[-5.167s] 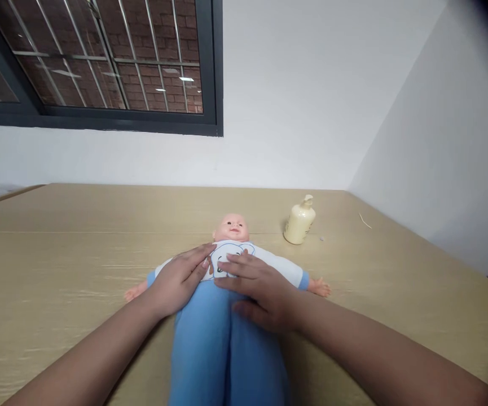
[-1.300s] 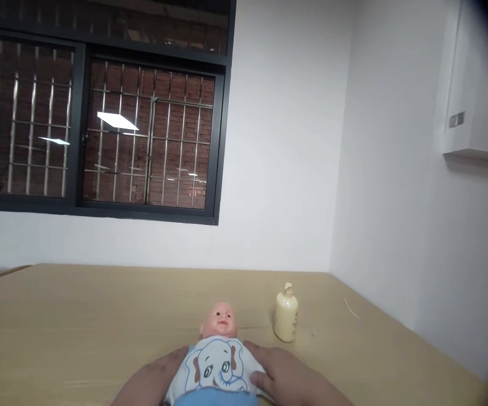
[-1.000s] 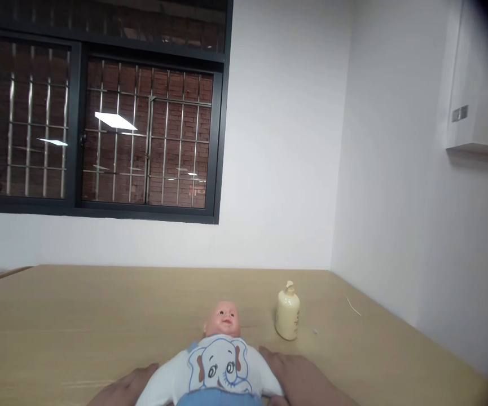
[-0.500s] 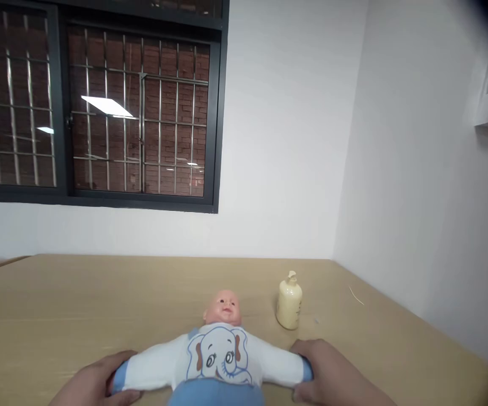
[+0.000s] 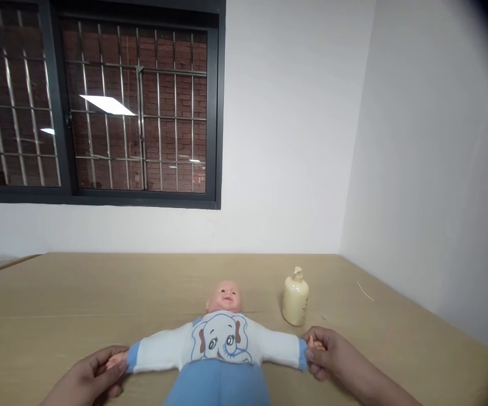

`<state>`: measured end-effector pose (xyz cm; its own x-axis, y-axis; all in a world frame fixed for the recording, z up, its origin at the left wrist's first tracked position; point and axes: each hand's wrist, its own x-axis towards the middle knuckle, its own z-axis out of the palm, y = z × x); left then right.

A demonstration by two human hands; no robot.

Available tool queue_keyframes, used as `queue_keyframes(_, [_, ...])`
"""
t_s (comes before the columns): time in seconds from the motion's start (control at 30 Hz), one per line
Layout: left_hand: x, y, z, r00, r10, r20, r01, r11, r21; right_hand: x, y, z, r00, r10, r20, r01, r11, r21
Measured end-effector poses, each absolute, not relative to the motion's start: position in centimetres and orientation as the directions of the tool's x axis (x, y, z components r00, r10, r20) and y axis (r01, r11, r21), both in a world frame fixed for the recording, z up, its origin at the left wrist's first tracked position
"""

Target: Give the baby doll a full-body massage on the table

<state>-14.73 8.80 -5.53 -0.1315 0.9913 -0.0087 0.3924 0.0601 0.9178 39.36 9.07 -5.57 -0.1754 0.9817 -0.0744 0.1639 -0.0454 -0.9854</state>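
Observation:
A baby doll (image 5: 220,344) lies face up on the table, arms stretched out to both sides. It wears a white top with an elephant print and blue cuffs, and blue trousers that run off the bottom edge of the view. My left hand (image 5: 93,375) is closed around the doll's hand at the left cuff. At the other cuff, my right hand (image 5: 328,354) pinches the doll's other hand between thumb and fingers. A cream pump bottle (image 5: 295,299) stands upright beyond my right hand, apart from it.
The wooden table (image 5: 100,299) reaches back to a white wall (image 5: 286,141). A thin pale strand (image 5: 364,291) and a tiny pale scrap (image 5: 324,317) lie right of the bottle. A dark-framed window (image 5: 142,197) with bars outside is at the back left.
My hands have shifted outward from the cuffs onto the doll's small hands, which now show between my fingers. The view has tilted slightly, and more of the blue trousers is visible.

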Motion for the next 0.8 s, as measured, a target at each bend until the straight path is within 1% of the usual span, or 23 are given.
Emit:
queue_keyframes(0.13, [-14.4,8.8,-5.7,-0.102,0.992,-0.078,0.288,0.104,0.952,39.3,9.1,-5.8,-0.201,0.973,-0.113,0.003,-0.115,-0.993])
queue_keyframes(0.23, [-14.1,8.7,-5.6,-0.130,0.988,-0.087,0.286,0.122,0.950,39.1,9.0,-5.5,-0.206,0.971,-0.118,-0.064,-0.134,-0.989])
queue_keyframes(0.37, [-14.0,8.7,-5.8,-0.138,0.987,-0.082,0.322,0.123,0.939,38.9,9.0,-5.3,-0.197,0.972,-0.132,-0.048,-0.144,-0.988])
queue_keyframes(0.53, [-13.7,8.5,-5.7,-0.155,0.983,-0.093,0.291,0.135,0.947,39.0,9.1,-5.4,-0.182,0.973,-0.143,-0.044,-0.154,-0.987])
queue_keyframes(0.7, [-13.8,8.5,-5.5,-0.094,0.987,-0.130,0.214,0.147,0.966,39.1,8.9,-5.4,-0.179,0.972,-0.153,-0.048,-0.164,-0.985])
queue_keyframes(0.8, [-14.2,8.6,-5.6,-0.037,0.991,-0.126,0.180,0.131,0.975,39.0,8.8,-5.1,-0.198,0.971,-0.135,-0.049,-0.147,-0.988])
